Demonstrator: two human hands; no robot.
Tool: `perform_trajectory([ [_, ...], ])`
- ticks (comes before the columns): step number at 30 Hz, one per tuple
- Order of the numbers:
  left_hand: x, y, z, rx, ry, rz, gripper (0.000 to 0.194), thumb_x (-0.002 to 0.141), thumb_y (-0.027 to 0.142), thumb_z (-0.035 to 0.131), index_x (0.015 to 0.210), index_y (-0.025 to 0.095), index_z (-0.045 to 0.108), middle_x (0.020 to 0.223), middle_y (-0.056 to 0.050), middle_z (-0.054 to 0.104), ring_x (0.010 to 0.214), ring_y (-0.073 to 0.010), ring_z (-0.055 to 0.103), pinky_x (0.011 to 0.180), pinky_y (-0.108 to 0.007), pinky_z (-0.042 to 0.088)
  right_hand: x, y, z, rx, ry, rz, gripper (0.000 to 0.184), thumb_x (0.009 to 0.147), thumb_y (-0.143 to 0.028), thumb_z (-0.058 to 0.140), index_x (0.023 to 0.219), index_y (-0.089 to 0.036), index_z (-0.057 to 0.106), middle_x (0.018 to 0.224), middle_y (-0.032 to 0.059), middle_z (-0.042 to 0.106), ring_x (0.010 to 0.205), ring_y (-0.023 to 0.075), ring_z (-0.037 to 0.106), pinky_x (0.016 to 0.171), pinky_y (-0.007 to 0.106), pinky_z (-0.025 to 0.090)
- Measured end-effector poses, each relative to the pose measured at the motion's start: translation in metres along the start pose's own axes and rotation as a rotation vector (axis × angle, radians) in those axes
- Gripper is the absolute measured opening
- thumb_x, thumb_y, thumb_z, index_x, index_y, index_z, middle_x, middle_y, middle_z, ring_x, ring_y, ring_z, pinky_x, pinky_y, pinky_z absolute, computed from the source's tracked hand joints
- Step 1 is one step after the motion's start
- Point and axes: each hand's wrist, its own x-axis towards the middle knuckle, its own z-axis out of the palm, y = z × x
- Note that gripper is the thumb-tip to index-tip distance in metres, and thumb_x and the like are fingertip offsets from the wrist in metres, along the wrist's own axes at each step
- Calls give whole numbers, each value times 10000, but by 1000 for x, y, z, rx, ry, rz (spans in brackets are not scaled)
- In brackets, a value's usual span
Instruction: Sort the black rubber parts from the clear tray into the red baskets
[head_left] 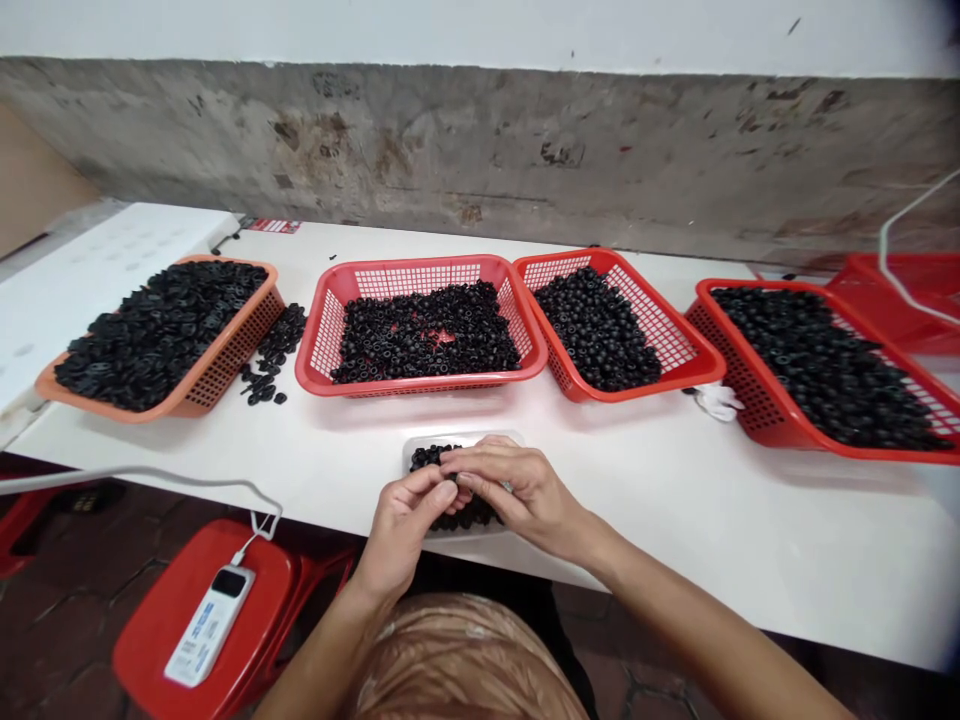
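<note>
My left hand point(405, 525) and my right hand point(521, 490) meet over a clear plastic tray point(465, 438) at the table's front edge. Both hands are closed, thumbs and fingertips pinched together around a small dark piece point(452, 479), mostly covered by the fingers. Its exact kind cannot be made out. Inside the tray lie many small black parts point(435, 456), partly hidden beneath my hands. Behind the tray stands a red basket point(420, 380) holding black ring-shaped parts point(427, 330).
An orange basket point(180, 400) heaped with flat black pieces stands left, loose pieces point(281, 335) beside it. Two more red baskets point(637, 385) point(787, 430) of black parts are at right. A power bank point(210, 625) with a cable lies on a red stool point(150, 640).
</note>
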Motion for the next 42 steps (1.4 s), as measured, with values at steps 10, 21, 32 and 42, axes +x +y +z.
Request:
perform_trajectory([
  [10, 3, 2, -3, 12, 5, 16, 193, 850, 338, 682, 862, 160, 756, 814, -44, 674, 818, -195, 573, 796, -274, 459, -9, -8, 14, -609, 9, -165, 357, 975, -301, 542, 1287, -127, 558, 1222, 172, 685, 1030, 254, 681, 1036, 520, 350],
  [21, -5, 4, -10, 89, -93, -54, 238, 898, 361, 642, 902, 156, 764, 805, -35, 654, 804, -183, 561, 767, -258, 449, -6, -1, 17, -686, -19, -228, 206, 972, -262, 438, 1039, -137, 587, 992, 136, 724, 842, 220, 680, 1013, 490, 429],
  [32, -6, -3, -7, 233, -73, 5, 285, 938, 365, 593, 1006, 139, 753, 839, -50, 687, 794, -183, 577, 743, -258, 455, -13, 16, 29, -752, -63, -443, 194, 1001, -170, 384, 961, -108, 564, 770, 81, 679, 731, 181, 675, 994, 393, 528],
  [42, 2, -4, -29, 292, 257, 112, 241, 913, 381, 631, 1032, 188, 714, 993, -54, 723, 910, -177, 646, 814, -245, 490, 30, 59, -76, -888, 214, -41, 239, 942, -327, 510, 951, -157, 679, 703, 31, 707, 618, 172, 631, 803, 359, 499],
])
